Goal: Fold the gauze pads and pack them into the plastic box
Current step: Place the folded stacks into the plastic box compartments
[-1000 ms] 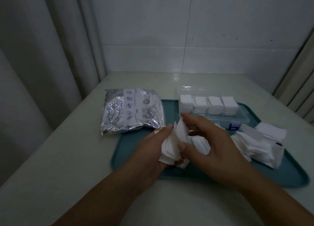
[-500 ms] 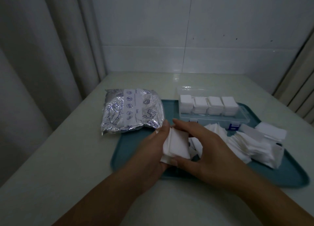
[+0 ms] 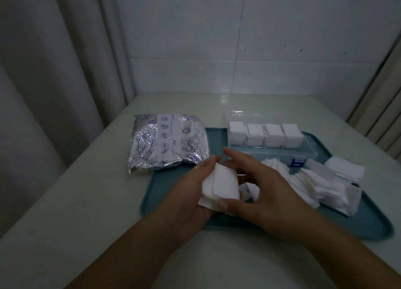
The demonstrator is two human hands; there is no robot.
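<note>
A small stack of folded gauze pads [image 3: 219, 185] sat between both hands above the near left part of the teal tray [image 3: 368, 223]. The left hand [image 3: 191, 193] cradled the stack from the left, fingers curled round its edge; the right hand [image 3: 264, 193] pinched it, thumb under the near edge and fingers arched over the top. To the right, a loose pile of unfolded gauze [image 3: 321, 184] lay spread on the tray. Behind it stood the clear plastic box [image 3: 303, 153], its back row holding four stacks of folded pads [image 3: 265, 134], a blue latch [image 3: 297, 163] on its front. A silver foil pouch [image 3: 169, 143] lay partly over the tray's left edge, printed with fish and shellfish drawings and the word "Date"; other writing was too small to read.
</note>
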